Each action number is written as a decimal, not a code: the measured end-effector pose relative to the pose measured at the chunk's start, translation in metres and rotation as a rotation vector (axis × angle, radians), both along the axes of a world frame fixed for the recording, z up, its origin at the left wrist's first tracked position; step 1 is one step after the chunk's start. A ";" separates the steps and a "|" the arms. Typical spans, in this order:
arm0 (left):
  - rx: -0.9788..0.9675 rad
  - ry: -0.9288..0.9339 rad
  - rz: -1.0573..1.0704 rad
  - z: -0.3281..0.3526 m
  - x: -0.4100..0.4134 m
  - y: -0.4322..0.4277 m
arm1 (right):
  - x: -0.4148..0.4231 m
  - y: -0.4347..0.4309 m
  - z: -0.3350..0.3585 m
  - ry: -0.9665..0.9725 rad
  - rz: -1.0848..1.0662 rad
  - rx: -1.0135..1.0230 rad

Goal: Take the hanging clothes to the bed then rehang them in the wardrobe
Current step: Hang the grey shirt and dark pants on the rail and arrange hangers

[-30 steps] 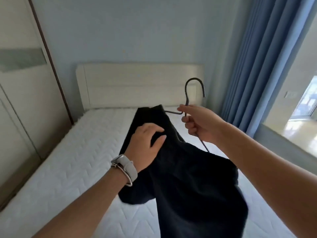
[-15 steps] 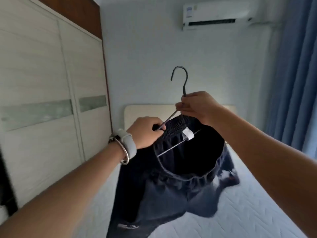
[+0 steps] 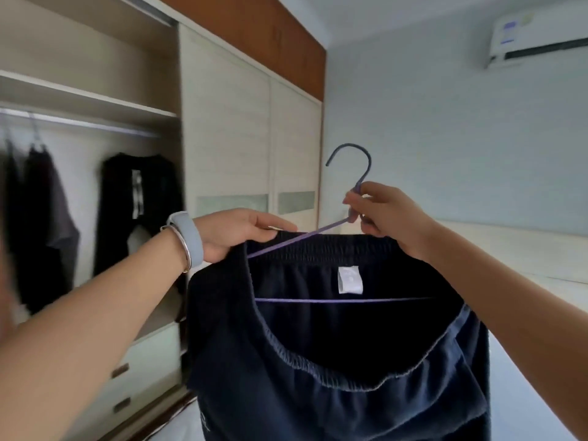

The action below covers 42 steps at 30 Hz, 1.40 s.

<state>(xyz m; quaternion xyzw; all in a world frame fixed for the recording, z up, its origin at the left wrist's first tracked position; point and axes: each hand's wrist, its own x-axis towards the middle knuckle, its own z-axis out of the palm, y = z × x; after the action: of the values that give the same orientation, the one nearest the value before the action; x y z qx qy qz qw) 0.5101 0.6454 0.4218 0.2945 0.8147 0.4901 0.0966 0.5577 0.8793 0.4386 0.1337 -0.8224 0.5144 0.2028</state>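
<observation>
Dark navy shorts [image 3: 334,361] with an elastic waistband and a white label hang on a thin purple wire hanger [image 3: 350,154], held up in front of me. My right hand [image 3: 385,211] grips the hanger's neck just below the hook. My left hand [image 3: 235,232] pinches the left end of the waistband where the hanger's arm runs under it. The open wardrobe [image 3: 95,103] is at the left, with a metal rail [image 3: 82,122] under a shelf. Dark clothes [image 3: 136,198] hang there, blurred.
The wardrobe's sliding doors [image 3: 248,148] are pushed to the right of the open bay, with drawers [image 3: 143,370] below it. The white bed [image 3: 525,377] lies at the lower right behind the shorts. An air conditioner [image 3: 537,39] is mounted high on the far wall.
My view has swung left from the bed to the open wardrobe. Both hands have lifted the shorts on the hanger, and the waistband now sits spread along the hanger.
</observation>
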 end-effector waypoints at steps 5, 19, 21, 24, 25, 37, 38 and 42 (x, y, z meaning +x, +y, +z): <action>0.135 0.192 0.405 0.009 -0.017 -0.097 | -0.014 -0.114 0.013 0.111 0.178 0.106; -0.495 0.480 0.677 0.025 -0.015 -0.356 | -0.098 -0.409 -0.014 0.015 0.324 -0.070; -0.525 0.464 0.568 0.016 -0.010 -0.375 | -0.110 -0.446 -0.016 0.013 0.387 -0.090; -0.549 0.621 0.627 -0.003 -0.031 -0.402 | -0.131 -0.492 -0.016 0.013 0.482 -0.097; -0.485 0.665 0.661 -0.007 -0.043 -0.414 | -0.139 -0.503 -0.016 0.017 0.518 -0.085; -0.379 0.681 0.822 -0.012 -0.201 -0.539 | -0.336 -0.514 -0.071 0.192 -0.056 0.272; -0.372 0.681 0.836 -0.013 -0.215 -0.545 | -0.349 -0.516 -0.075 0.153 -0.044 0.281; -0.264 0.670 0.850 -0.017 -0.271 -0.569 | -0.390 -0.539 -0.090 0.040 0.049 0.411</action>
<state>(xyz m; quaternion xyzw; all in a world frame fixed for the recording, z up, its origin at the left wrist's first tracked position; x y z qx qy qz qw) 0.2392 0.0762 0.4051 0.0648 0.9025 0.2593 -0.3378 0.1676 0.3399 0.3486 0.2023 -0.9025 0.3377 0.1748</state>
